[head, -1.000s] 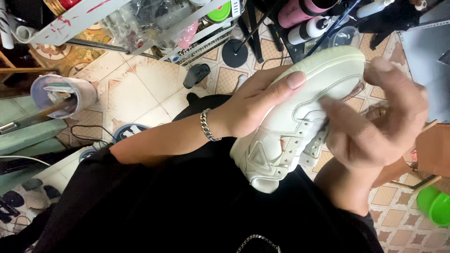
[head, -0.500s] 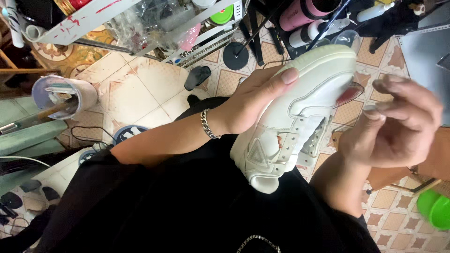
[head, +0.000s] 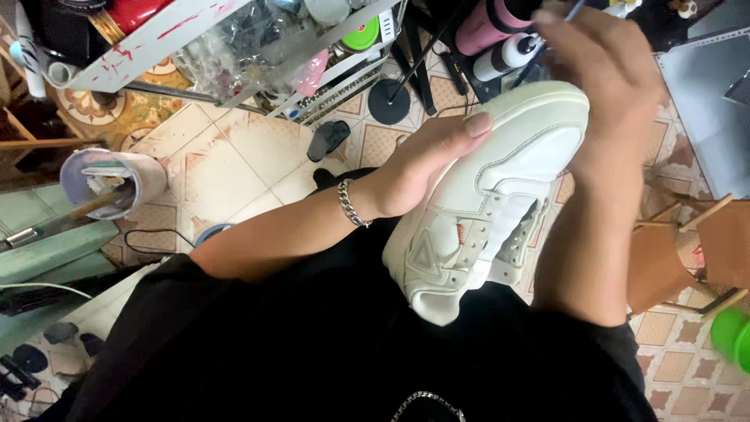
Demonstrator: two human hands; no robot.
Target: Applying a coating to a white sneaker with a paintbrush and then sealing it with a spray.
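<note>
A white lace-up sneaker [head: 500, 195] rests tilted across my lap, toe pointing up and to the right. My left hand [head: 426, 164], with a silver chain bracelet [head: 353, 205] at the wrist, grips the shoe's side from the left, thumb lying on the upper. My right hand [head: 605, 78] is raised above the toe, blurred, fingers pinched on a thin blue stick-like tool [head: 574, 9] whose tip runs out of frame at the top. My black shirt fills the bottom of the view.
A pink bottle [head: 484, 27] and a white bottle [head: 508, 53] lie on the tiled floor beyond the shoe. A cluttered rack [head: 234, 47] is at top left, a cup of brushes [head: 109, 180] at left, a black sandal [head: 328, 139] mid-floor, a wooden stool [head: 703, 242] and a green object [head: 734, 336] at right.
My right hand has left the shoe's side and risen up past the toe toward the top of the view. My left hand keeps its grip; the shoe has barely moved.
</note>
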